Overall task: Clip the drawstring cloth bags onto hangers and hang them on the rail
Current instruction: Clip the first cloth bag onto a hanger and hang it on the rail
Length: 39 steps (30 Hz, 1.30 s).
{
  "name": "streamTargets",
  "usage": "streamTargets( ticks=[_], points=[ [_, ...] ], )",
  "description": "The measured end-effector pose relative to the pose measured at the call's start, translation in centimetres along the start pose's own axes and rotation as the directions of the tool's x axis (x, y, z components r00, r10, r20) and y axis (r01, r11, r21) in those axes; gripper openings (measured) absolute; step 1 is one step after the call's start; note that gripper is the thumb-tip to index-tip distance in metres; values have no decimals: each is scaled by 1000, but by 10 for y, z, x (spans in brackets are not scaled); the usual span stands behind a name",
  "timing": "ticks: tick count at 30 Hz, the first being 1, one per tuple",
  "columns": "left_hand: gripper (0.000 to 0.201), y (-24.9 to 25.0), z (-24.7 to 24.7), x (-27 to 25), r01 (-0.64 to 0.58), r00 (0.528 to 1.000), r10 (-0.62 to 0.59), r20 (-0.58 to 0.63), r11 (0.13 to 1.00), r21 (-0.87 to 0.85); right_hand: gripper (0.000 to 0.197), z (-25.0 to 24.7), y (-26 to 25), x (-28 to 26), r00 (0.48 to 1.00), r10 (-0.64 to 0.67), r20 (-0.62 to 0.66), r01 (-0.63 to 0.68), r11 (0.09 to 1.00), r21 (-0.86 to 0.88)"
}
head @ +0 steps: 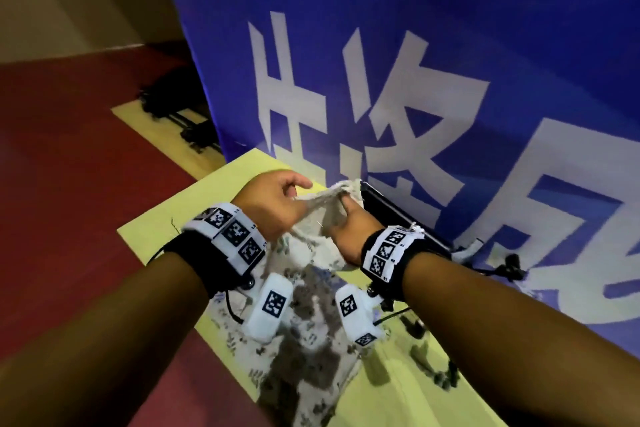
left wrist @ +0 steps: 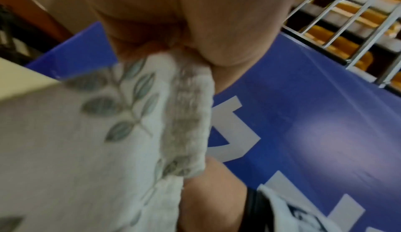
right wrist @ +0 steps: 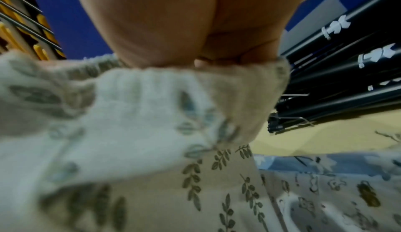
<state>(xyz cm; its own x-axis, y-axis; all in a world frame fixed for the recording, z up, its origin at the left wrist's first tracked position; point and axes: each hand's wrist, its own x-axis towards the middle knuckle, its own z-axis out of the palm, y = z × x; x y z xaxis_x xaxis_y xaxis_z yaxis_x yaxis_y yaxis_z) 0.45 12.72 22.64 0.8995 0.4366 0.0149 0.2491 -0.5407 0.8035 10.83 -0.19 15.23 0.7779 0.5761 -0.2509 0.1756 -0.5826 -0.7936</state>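
Here, from above, both hands are raised over the yellow bench (head: 162, 229), stretching the gathered top hem of a leaf-print bag (head: 304, 291) between them. The left hand (head: 273, 198) pinches one end of the hem, and the right hand (head: 346, 225) has its fingers curled round the other. The bag's body hangs down toward the bench. To do this step well, I would keep the hem taut and level, so a hanger clip can bite through the full gather and not one loose fold. The black hangers (head: 398, 215) lie just beyond the right hand, against the blue banner (head: 519, 45); their clips are too blurred to count, and no rail shows in this view.

At the left wrist, the left hand (left wrist: 195, 21) squeezes the bunched hem of the bag (left wrist: 86, 133) tight (the fingertips are buried in cloth). A metal rack (left wrist: 358, 21) stands behind the banner, but I cannot tell if it is the rail.

At the right wrist, the right hand (right wrist: 184, 21) clamps the ruffled edge of the bag (right wrist: 130, 107). More printed bags (right wrist: 325, 193) lie on the bench below, cut off by the frame, and the dark hangers (right wrist: 336, 81) sit beside them, smeared by motion.
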Motion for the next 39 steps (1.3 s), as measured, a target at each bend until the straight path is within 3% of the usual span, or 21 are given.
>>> streamTargets(
  ticks=[2,3,7,10,14,17,21,23,27,32,39],
  points=[
    [18,-24,7,8,73,996,-79,47,990,117,87,13,7,16,994,39,106,-40,999,15],
    [9,-35,13,12,90,994,-100,53,982,165,87,18,12,20,989,33,144,-33,999,-9],
    [16,-63,37,37,155,979,-180,91,960,233,44,19,44,37,993,42,108,-33,996,-83],
    [21,-68,53,58,188,969,-214,126,963,195,22,-6,63,52,997,75,-10,-75,957,-279],
    [17,-69,76,80,216,966,-223,130,974,64,46,-39,92,72,967,228,-112,-248,757,-604],
    [21,-70,92,93,253,960,-242,144,965,-64,56,-58,117,84,942,272,-195,-331,676,-658],
    [22,-72,110,111,200,972,-192,135,978,-51,62,-69,141,102,906,360,-221,-407,600,-689],
    [22,-74,118,120,200,970,-190,154,978,-54,58,-70,150,110,889,404,-216,-435,599,-672],
    [22,-79,130,133,225,961,-215,173,973,-43,51,-71,161,123,900,359,-246,-431,660,-615],
    [14,-80,141,144,282,957,-272,102,955,-95,72,-71,152,150,928,345,-140,-361,740,-567],
    [35,-75,144,161,252,968,-248,50,963,-96,67,-65,136,185,945,309,-107,-318,791,-522]
  ],
)
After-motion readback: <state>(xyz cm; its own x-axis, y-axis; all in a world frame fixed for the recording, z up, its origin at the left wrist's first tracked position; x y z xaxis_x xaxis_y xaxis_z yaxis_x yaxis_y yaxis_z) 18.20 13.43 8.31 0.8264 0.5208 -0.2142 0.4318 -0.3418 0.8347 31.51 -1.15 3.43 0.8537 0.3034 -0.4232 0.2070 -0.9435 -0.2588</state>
